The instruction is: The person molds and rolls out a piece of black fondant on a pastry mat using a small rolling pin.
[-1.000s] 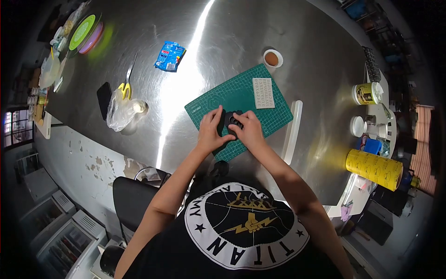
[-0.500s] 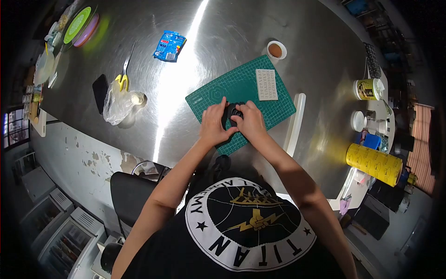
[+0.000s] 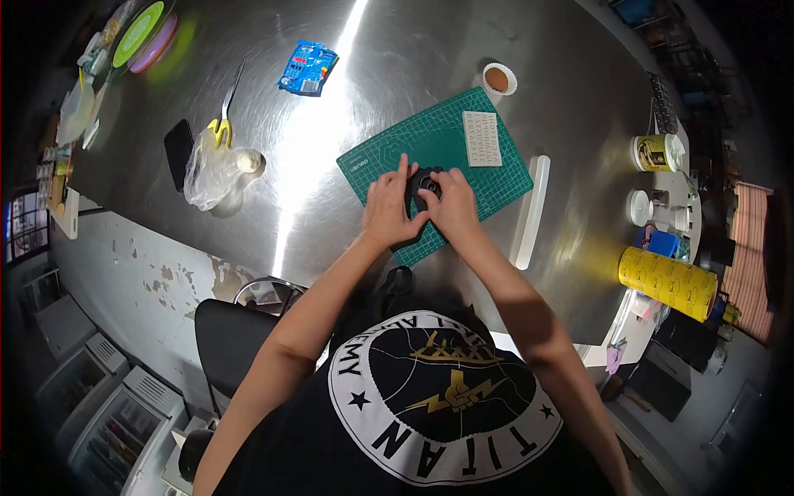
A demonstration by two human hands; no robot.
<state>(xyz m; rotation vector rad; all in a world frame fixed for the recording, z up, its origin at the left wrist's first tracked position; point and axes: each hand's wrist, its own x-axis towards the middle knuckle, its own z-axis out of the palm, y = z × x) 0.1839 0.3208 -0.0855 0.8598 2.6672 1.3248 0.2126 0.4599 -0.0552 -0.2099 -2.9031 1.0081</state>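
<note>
A small black object with a round, lens-like ring [image 3: 428, 183] is between my two hands, over the green cutting mat [image 3: 488, 188]. My left hand [image 3: 387, 205] presses along its left side, index finger stretched forward and thumb reaching toward the right hand. Curled over the right side is my right hand [image 3: 453, 202], its fingertips close around the ring. Most of the black object is hidden under my hands, and I cannot tell what it is. Near the mat's far right corner lies a pale letter mold [image 3: 482, 139].
Around the mat are a brown-filled paper cup [image 3: 496, 79], a white bar [image 3: 533, 213] and a blue packet [image 3: 308, 68]. Further left lie yellow-handled scissors [image 3: 221, 128], a clear plastic bag [image 3: 207, 178] and a black phone [image 3: 178, 155]. A yellow roll [image 3: 668, 283] sits at the right edge.
The view has shifted slightly, so the mat and table items appear a little displaced. Both hands stay on the black object, with the right fingers slightly repositioned near its ring.
</note>
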